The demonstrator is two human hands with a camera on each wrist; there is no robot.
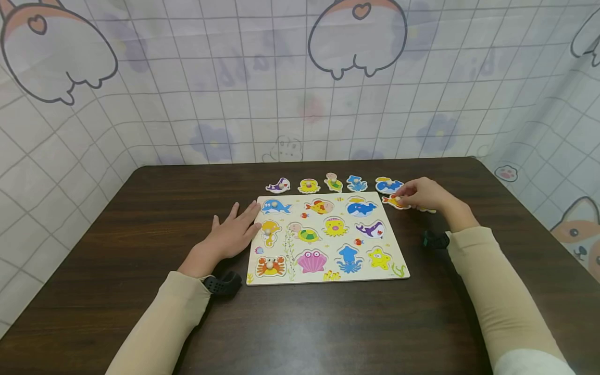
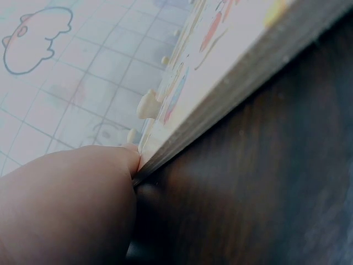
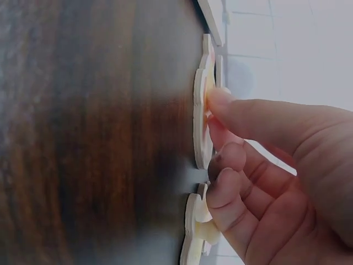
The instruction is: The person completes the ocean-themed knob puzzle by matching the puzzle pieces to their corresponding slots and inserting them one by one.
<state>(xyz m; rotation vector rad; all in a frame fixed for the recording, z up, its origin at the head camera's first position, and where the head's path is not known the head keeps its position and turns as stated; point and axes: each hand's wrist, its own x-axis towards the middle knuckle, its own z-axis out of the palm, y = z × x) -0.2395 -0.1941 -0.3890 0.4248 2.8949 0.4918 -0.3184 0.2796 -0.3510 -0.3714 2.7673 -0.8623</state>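
Observation:
My left hand (image 1: 229,234) lies with spread fingers at the left edge of a wooden sea-animal puzzle board (image 1: 394,250). Past the board's far right corner, my right hand (image 1: 428,197) pinches an orange fish puzzle piece (image 1: 391,201) between thumb and fingertip. In the right wrist view the fish piece (image 3: 199,121) is low at the tabletop; whether it touches is unclear. Knobbed dolphin (image 1: 275,207), seahorse (image 1: 270,233) and crab (image 1: 270,266) pieces sit in the board's left column. My right hand partly covers another piece (image 1: 428,210).
Behind the board stand a purple whale piece (image 1: 279,186), a yellow octopus (image 1: 309,186), a turtle (image 1: 333,182), a blue squid (image 1: 357,183) and a blue whale (image 1: 389,185). Patterned cloth (image 1: 262,114) hangs behind the dark wooden table (image 1: 328,328).

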